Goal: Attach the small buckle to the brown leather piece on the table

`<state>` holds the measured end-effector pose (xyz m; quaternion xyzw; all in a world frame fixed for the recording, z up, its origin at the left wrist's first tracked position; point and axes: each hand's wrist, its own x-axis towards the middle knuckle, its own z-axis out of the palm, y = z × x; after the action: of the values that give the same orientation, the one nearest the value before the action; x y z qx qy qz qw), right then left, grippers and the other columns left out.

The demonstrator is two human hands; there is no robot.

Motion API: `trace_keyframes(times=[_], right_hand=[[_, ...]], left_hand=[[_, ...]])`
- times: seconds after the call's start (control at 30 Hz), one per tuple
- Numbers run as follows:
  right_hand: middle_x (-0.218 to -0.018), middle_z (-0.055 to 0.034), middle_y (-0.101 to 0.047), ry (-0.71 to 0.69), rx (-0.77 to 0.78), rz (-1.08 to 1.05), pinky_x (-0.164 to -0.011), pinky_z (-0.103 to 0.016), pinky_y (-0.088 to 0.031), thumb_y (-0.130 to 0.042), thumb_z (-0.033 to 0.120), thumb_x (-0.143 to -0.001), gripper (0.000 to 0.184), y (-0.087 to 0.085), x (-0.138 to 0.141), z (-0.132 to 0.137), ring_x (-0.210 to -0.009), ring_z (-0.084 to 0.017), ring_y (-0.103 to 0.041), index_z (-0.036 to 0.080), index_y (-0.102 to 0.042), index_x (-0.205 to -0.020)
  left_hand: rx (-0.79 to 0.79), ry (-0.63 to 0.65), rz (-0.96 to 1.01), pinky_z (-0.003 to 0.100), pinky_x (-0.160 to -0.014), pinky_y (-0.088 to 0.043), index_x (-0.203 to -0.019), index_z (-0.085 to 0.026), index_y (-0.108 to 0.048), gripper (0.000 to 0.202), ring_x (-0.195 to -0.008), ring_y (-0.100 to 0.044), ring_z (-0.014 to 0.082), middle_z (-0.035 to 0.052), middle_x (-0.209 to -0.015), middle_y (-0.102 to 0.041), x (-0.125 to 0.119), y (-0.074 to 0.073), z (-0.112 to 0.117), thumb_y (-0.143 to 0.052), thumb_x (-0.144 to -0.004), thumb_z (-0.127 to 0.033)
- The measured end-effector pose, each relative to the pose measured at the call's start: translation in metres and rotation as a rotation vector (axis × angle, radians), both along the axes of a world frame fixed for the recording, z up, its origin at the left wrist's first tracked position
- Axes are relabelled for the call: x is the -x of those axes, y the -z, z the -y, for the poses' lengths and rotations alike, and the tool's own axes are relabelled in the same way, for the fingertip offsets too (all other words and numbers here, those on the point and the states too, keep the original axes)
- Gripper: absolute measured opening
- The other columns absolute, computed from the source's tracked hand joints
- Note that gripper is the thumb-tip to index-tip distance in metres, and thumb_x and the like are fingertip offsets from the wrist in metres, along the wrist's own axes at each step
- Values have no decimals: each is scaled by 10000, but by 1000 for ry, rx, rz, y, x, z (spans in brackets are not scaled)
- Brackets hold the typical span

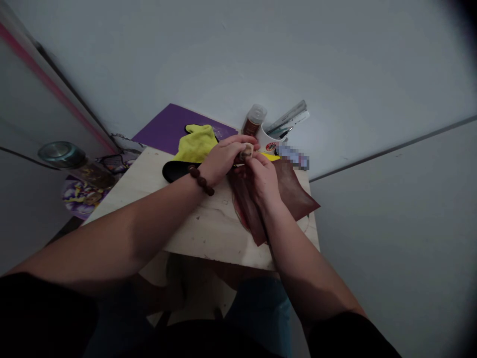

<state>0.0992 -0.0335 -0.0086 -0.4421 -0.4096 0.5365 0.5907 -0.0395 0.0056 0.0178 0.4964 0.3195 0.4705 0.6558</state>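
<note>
Above the wooden table top, my left hand (225,156) and my right hand (263,176) meet, both with fingers closed. Between their fingertips is a small tan and dark-brown piece (246,151), mostly covered, its kind not clear. Beneath and beside my right hand lies brown leather-like sheet material (294,191), with a folded or second part (248,206) reaching toward the front edge. Next to my left hand are a crumpled yellow cloth (196,144) and a black rounded item (177,171). A yellow strip (270,156) shows just behind my right hand.
The wooden table (208,228) stands against a pale wall. At its back are a clear-capped bottle (253,119), a white mug (271,141) holding rulers and a pen, and a purple sheet (160,127). A lidded glass bottle (80,166) stands on a patterned purple surface at left.
</note>
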Motion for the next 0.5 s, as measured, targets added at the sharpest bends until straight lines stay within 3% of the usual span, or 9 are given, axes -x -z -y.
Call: trace_keyframes(times=[0.17, 0.37, 0.43, 0.5], right_hand=[[-882, 28, -822, 27, 12, -31, -584, -227, -549, -871, 413, -854, 232, 1, 0, -1, -613, -115, -697, 246, -784, -989], [-866, 32, -778, 32, -1, -3, -583, -237, -514, -919, 446, -841, 293, 2, 1, -2, -626, -111, -653, 242, -749, -963], [-840, 44, -752, 34, -16, -1, -581, -235, -502, -934, 459, -840, 308, 3, 1, -2, -616, -105, -626, 246, -747, -959], [-828, 45, -740, 25, -33, 12, -582, -237, -497, -941, 475, -856, 311, 4, 1, -2, -613, -103, -610, 248, -749, -948]], left_hand=[[-49, -3, -67, 373, -987, -666, -1273, -197, -812, 333, -1216, -783, 272, 124, -1324, -843, 1, -4, 5, -632, -999, -256], [-21, -12, -93, 316, -842, -649, -1317, -189, -811, 367, -1123, -791, 244, 124, -1360, -841, 0, -8, 7, -665, -991, -276], [-39, -11, -117, 307, -808, -634, -1324, -184, -810, 385, -1079, -786, 234, 118, -1308, -849, -1, -6, 5, -700, -970, -288], [-68, -27, -152, 317, -761, -615, -1219, -195, -835, 311, -947, -765, 218, 93, -1142, -851, -1, -3, 3, -718, -952, -304]])
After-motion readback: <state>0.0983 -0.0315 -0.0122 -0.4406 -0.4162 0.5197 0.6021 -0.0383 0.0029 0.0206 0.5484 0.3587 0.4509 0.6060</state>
